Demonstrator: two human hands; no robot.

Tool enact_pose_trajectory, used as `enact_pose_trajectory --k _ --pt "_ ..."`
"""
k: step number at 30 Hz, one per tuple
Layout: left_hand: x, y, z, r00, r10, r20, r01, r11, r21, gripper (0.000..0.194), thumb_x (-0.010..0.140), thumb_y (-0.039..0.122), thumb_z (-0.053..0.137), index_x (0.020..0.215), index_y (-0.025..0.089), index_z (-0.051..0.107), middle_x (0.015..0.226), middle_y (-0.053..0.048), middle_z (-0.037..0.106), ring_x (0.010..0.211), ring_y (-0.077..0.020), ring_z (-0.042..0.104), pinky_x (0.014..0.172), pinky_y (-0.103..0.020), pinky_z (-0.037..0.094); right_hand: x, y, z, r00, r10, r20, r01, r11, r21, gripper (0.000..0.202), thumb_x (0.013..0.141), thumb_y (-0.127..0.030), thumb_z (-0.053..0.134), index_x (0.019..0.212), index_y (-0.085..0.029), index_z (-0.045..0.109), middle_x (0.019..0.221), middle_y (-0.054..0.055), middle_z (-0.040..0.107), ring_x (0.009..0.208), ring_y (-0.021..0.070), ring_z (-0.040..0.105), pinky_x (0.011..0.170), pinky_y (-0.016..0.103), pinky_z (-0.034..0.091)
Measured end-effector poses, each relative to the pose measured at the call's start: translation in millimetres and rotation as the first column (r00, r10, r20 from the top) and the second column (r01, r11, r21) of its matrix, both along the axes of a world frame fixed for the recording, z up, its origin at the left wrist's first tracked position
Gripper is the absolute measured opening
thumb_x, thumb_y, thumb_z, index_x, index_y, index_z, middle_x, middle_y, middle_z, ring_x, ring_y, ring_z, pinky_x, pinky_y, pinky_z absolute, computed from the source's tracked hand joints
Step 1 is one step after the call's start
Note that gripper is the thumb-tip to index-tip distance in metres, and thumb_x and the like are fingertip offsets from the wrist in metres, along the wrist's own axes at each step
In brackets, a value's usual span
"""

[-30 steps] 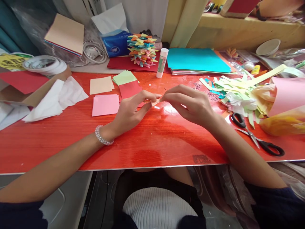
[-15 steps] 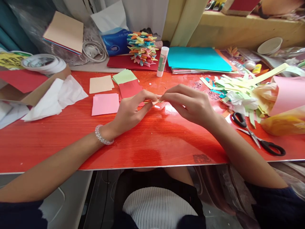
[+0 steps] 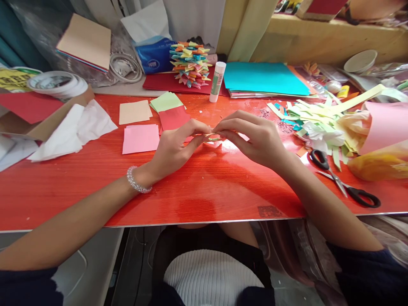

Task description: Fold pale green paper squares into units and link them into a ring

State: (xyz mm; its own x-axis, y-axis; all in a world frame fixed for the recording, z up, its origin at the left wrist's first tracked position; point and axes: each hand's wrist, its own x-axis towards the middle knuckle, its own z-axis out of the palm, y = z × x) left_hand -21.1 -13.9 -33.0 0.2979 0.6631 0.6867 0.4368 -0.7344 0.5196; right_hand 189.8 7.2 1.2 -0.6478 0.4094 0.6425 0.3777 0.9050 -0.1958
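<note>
Both my hands meet over the middle of the red table (image 3: 191,187), fingertips close together. My left hand (image 3: 178,148) pinches one side of a small folded piece of paper (image 3: 214,137), and my right hand (image 3: 255,134) pinches the other side. Most of the paper is hidden by the fingers; a pale, greenish edge shows between them. Just left of my left hand lie a stack of pink paper squares (image 3: 140,139) and red paper squares (image 3: 174,117), the red ones partly behind my fingers. Light green squares (image 3: 165,102) and beige squares (image 3: 134,112) lie farther back.
A glue stick (image 3: 217,82) stands upright behind my hands, beside a star-like folded paper stack (image 3: 190,66). Turquoise sheets (image 3: 264,79) lie at the back. On the right are scissors (image 3: 341,182) and a heap of paper strips (image 3: 321,112). White tissue (image 3: 73,131) lies left.
The folded paper between my fingertips has turned or opened slightly, so a greenish edge now shows. My right fingers have shifted a little; the things on the table have stayed put.
</note>
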Motion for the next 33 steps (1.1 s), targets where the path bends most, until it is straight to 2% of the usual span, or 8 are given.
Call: enact_pose_trajectory --k 5,10,19,27,33 --pt "2.2 -0.3 2.1 0.998 -0.027 0.053 0.031 0.998 -0.062 0.013 0.09 0.029 0.058 0.102 0.025 0.061 0.095 0.002 0.073 0.089 -0.0138 0.071 0.077 -0.027 0.061 -0.1 1.1 -0.3 0.999 -0.048 -0.016 0.047 0.999 -0.026 0.019 0.095 -0.015 0.045 0.099 -0.02 0.063 0.088 0.004 0.064 0.077 0.0124 0.061 0.068 0.027 0.05" --pt "3.7 -0.1 3.4 0.994 -0.056 0.092 0.064 0.994 -0.085 0.011 0.089 0.028 0.06 0.099 0.025 0.059 0.092 0.003 0.072 0.087 -0.0124 0.071 0.077 -0.024 0.06 -1.1 1.0 -0.5 0.999 -0.044 -0.017 0.044 0.999 0.019 0.018 0.095 -0.014 0.046 0.098 -0.018 0.063 0.085 0.003 0.064 0.075 0.0115 0.061 0.066 0.026 0.049" --pt "3.7 0.1 1.5 0.992 -0.034 0.119 0.055 0.983 -0.175 0.014 0.09 0.036 0.058 0.099 0.025 0.058 0.094 0.001 0.072 0.089 -0.016 0.071 0.079 -0.029 0.061 0.0 -0.2 -1.7 0.992 -0.125 0.024 0.123 0.991 0.046 0.016 0.096 -0.019 0.045 0.099 -0.02 0.061 0.085 0.003 0.064 0.073 0.0114 0.06 0.065 0.025 0.048" --pt "4.1 -0.5 1.5 0.988 -0.053 0.143 0.078 0.981 -0.175 0.01 0.09 0.029 0.059 0.099 0.024 0.057 0.095 0.002 0.072 0.09 -0.0149 0.071 0.081 -0.028 0.06 -0.2 -0.4 -1.7 0.993 -0.12 0.023 0.117 0.987 0.107 0.014 0.095 -0.017 0.048 0.099 -0.019 0.061 0.085 0.003 0.066 0.073 0.0112 0.061 0.064 0.024 0.049" --pt "4.0 -0.5 2.1 0.991 -0.044 0.129 0.068 0.979 -0.192 0.013 0.09 0.034 0.058 0.098 0.024 0.057 0.095 0.0 0.072 0.091 -0.0155 0.071 0.081 -0.029 0.06 -0.1 -0.8 -2.8 0.994 -0.105 0.011 0.103 0.988 0.112 0.011 0.094 -0.019 0.049 0.098 -0.019 0.06 0.086 0.003 0.066 0.074 0.0116 0.063 0.064 0.025 0.05"
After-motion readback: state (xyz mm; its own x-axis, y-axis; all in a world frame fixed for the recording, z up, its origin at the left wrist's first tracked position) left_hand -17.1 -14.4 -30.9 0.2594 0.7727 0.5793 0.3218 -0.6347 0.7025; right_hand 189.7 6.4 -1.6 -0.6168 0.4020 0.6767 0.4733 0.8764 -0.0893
